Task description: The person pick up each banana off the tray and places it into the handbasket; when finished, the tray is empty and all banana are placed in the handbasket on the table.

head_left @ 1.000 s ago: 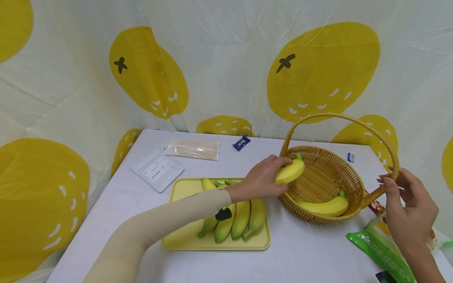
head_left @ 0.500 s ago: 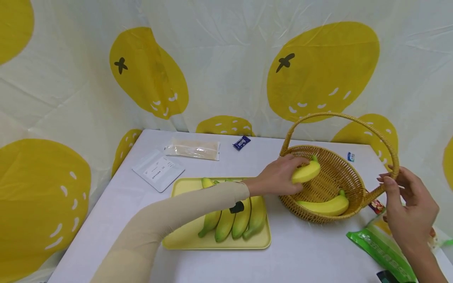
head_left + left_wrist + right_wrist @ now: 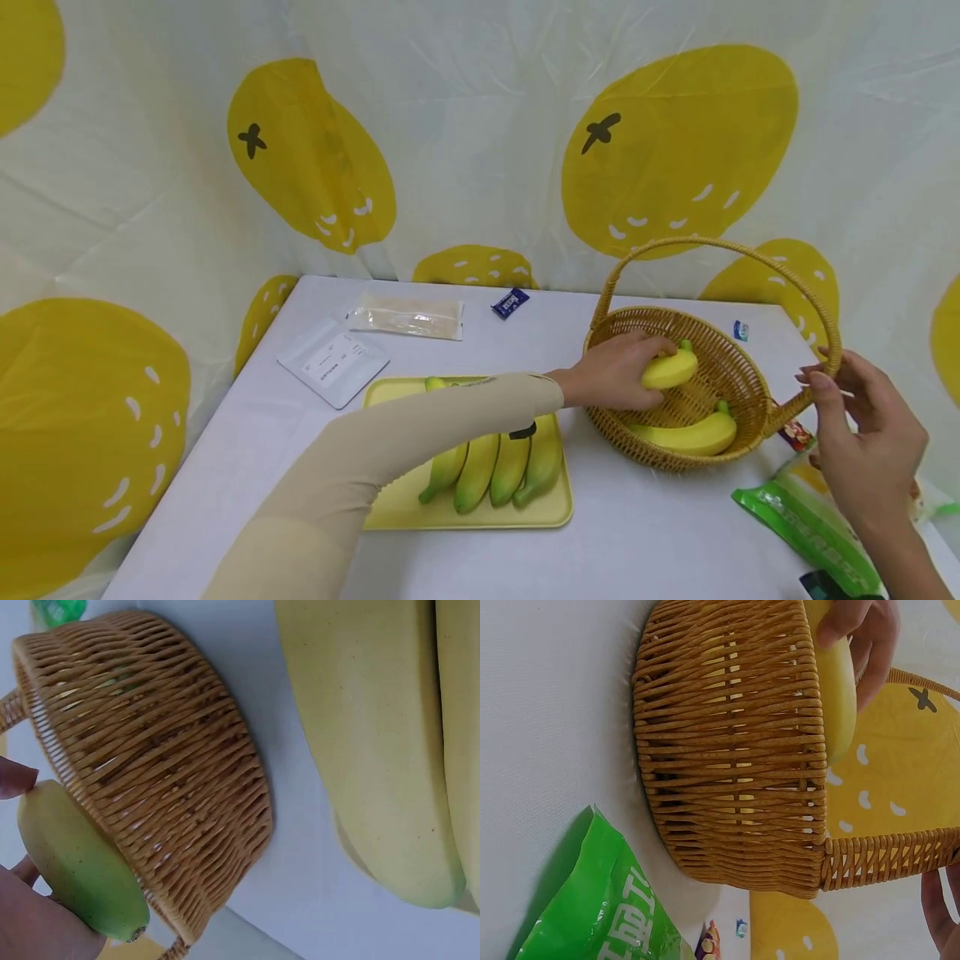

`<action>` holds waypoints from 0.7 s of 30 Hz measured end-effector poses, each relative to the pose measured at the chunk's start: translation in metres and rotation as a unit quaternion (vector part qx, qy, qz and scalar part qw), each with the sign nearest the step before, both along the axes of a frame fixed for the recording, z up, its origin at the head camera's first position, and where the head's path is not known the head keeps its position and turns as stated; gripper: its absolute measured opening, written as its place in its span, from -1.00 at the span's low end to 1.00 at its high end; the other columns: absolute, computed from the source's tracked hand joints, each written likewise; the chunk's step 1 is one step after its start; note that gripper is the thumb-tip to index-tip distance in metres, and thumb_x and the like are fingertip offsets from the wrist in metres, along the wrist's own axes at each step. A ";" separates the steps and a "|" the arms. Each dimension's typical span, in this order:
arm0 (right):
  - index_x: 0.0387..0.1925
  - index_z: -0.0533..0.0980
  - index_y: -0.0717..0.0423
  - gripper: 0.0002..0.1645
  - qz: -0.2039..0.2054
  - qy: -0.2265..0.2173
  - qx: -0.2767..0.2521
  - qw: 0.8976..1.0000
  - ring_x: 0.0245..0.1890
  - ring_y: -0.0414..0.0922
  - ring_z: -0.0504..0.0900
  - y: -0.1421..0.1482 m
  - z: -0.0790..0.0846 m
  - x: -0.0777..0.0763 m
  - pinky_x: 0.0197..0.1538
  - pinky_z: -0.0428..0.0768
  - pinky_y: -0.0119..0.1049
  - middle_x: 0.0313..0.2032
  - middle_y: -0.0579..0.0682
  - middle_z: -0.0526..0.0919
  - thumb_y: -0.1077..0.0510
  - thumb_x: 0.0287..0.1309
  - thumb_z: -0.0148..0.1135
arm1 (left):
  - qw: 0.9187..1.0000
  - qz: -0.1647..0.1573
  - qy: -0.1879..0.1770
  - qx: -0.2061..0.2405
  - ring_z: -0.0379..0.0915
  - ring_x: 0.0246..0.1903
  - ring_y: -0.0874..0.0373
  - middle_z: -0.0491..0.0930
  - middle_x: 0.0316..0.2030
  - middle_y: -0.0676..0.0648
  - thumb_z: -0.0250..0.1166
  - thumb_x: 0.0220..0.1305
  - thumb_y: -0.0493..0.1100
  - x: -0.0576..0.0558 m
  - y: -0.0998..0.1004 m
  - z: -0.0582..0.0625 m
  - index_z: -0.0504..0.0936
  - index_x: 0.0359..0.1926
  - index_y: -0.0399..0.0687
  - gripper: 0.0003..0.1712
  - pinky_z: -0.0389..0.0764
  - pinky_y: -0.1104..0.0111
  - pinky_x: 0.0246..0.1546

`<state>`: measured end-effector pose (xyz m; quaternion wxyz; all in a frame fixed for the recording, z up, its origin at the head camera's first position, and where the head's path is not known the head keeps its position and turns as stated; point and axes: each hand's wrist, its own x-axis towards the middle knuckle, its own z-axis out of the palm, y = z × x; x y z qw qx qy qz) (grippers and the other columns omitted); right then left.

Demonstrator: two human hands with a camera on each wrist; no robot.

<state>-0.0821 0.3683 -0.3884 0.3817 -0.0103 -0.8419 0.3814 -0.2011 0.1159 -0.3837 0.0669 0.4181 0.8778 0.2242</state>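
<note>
Banana (image 3: 672,369) moved rightward past basket rim (image 3: 660,311), left hand (image 3: 615,372) gripping it; right hand (image 3: 870,421) pinches handle (image 3: 705,241)

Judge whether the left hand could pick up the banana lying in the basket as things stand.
Probably not: the left hand holds another banana. Otherwise the way looks free: the basket is open on top and nothing seems to rest on the lower banana.
</note>
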 end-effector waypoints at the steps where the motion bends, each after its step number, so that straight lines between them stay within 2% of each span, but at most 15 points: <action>1: 0.37 0.56 0.02 -0.51 -0.001 -0.002 -0.001 1.000 -0.07 -0.37 0.60 0.000 0.000 0.000 0.06 0.48 -0.63 -0.02 -0.34 0.65 0.32 0.51 0.20 | 1.000 -0.005 0.001 -0.008 0.32 -0.18 0.34 0.41 -0.05 0.17 0.40 0.30 0.02 0.001 0.002 -0.001 0.44 0.47 0.13 -0.26 0.38 0.51 -0.28; 6: 0.37 0.56 0.02 -0.53 -0.005 -0.005 0.001 1.000 -0.08 -0.38 0.60 -0.001 0.001 0.001 0.06 0.48 -0.63 -0.02 -0.34 0.65 0.30 0.52 0.18 | 0.998 -0.036 0.015 -0.042 0.30 -0.19 0.36 0.42 -0.06 0.17 0.39 0.31 0.05 0.006 0.016 -0.004 0.42 0.49 0.14 -0.25 0.36 0.52 -0.30; 9: 0.37 0.57 0.02 -0.54 -0.006 -0.002 0.002 1.000 -0.09 -0.39 0.60 -0.001 0.002 0.000 0.06 0.48 -0.62 -0.02 -0.35 0.65 0.29 0.53 0.17 | 0.998 -0.041 0.004 -0.049 0.31 -0.21 0.35 0.40 -0.13 0.17 0.41 0.32 0.05 0.007 0.024 -0.005 0.42 0.50 0.15 -0.24 0.36 0.52 -0.32; 17: 0.38 0.55 0.00 -0.53 -0.009 -0.001 0.000 1.000 -0.10 -0.41 0.59 -0.002 0.001 0.000 0.09 0.48 -0.60 -0.03 -0.38 0.63 0.28 0.54 0.17 | 0.999 -0.007 -0.038 -0.018 0.34 -0.25 0.38 0.48 -0.16 0.22 0.47 0.29 0.00 -0.001 0.041 -0.011 0.50 0.46 0.12 -0.27 0.35 0.56 -0.33; 21: 0.38 0.56 0.00 -0.52 -0.006 -0.003 -0.003 1.000 -0.10 -0.40 0.60 -0.003 0.000 -0.001 0.05 0.49 -0.62 -0.03 -0.36 0.64 0.29 0.53 0.18 | 0.999 -0.002 -0.040 -0.025 0.34 -0.26 0.39 0.50 -0.15 0.24 0.48 0.27 -0.02 -0.001 0.043 -0.014 0.54 0.43 0.13 -0.29 0.33 0.56 -0.32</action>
